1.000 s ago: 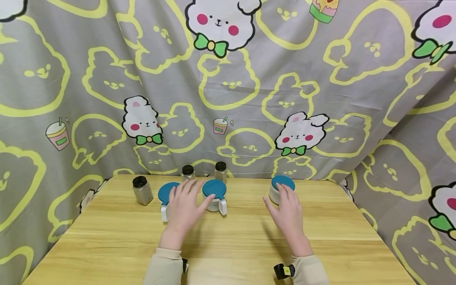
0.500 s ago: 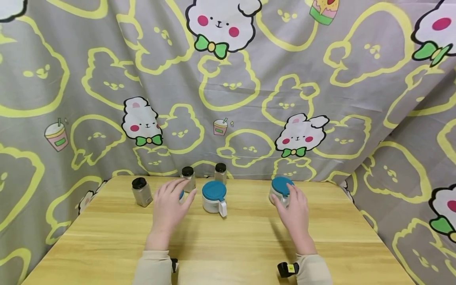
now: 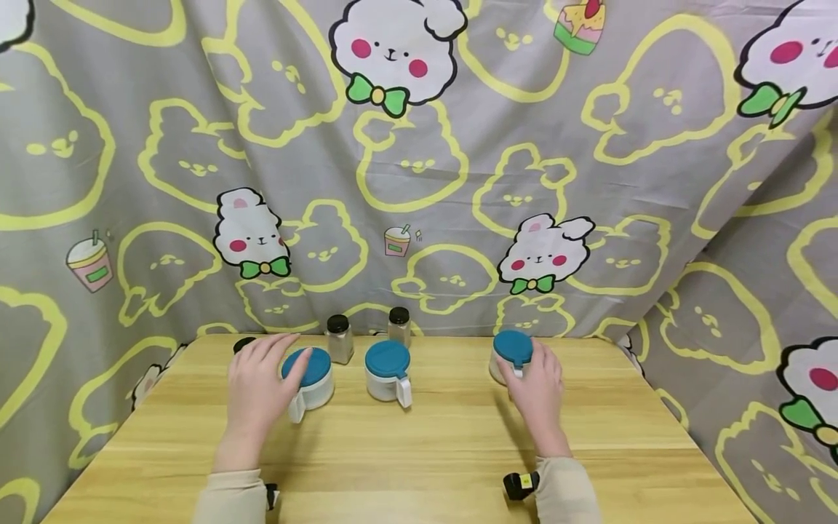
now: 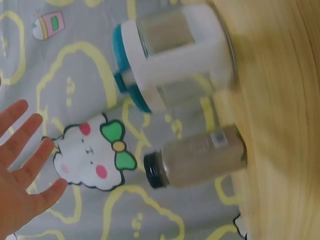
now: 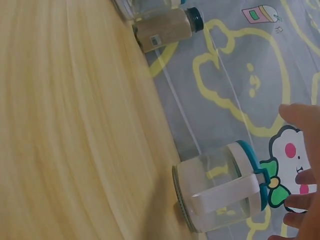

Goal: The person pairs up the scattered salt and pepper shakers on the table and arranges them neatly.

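Head view: hands apart, fingers relaxed, left hand [image 3: 257, 384] beside left jar [image 3: 309, 377], right hand [image 3: 539, 386] touching right jar [image 3: 510, 356].

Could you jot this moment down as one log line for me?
left hand: open, beside left jar | right hand: open, at right jar | middle jar: untouched | table
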Demonstrator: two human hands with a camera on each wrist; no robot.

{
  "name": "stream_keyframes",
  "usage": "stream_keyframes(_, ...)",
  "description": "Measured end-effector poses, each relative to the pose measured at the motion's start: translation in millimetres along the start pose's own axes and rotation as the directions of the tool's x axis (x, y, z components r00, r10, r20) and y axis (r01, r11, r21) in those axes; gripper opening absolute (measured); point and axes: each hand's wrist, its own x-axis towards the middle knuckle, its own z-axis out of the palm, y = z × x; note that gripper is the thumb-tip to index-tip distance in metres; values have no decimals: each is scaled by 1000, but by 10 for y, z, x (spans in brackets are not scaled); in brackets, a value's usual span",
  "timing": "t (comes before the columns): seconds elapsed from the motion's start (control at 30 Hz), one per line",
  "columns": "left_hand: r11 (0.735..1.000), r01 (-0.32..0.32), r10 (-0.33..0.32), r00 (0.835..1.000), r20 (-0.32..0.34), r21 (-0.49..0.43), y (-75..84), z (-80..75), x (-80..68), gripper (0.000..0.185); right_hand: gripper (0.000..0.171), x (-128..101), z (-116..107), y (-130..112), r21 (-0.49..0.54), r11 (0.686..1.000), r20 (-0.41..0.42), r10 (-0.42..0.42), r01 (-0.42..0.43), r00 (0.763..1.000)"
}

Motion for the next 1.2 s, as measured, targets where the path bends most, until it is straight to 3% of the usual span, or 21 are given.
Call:
stream_keyframes(0.3,999,7,-7,1000,4,34,-230,-107,77,39,95,113,91,33,19,997,51,78,-79,996)
stream_keyframes(0.63,999,22,-22,1000,12,38,-520,-70,119,39,109,203,168,69,53,985,105,159,-165,982)
stream_keyframes(0.9,994,102,-103,994,36,24,-728,-55,170,41,111,232,235,96,93,982,95,154,-163,983)
stream_keyframes(1.2,978,210,-210,973,100,8,-827,-43,163,44,112,240,207,143,113,978,103,164,-176,981)
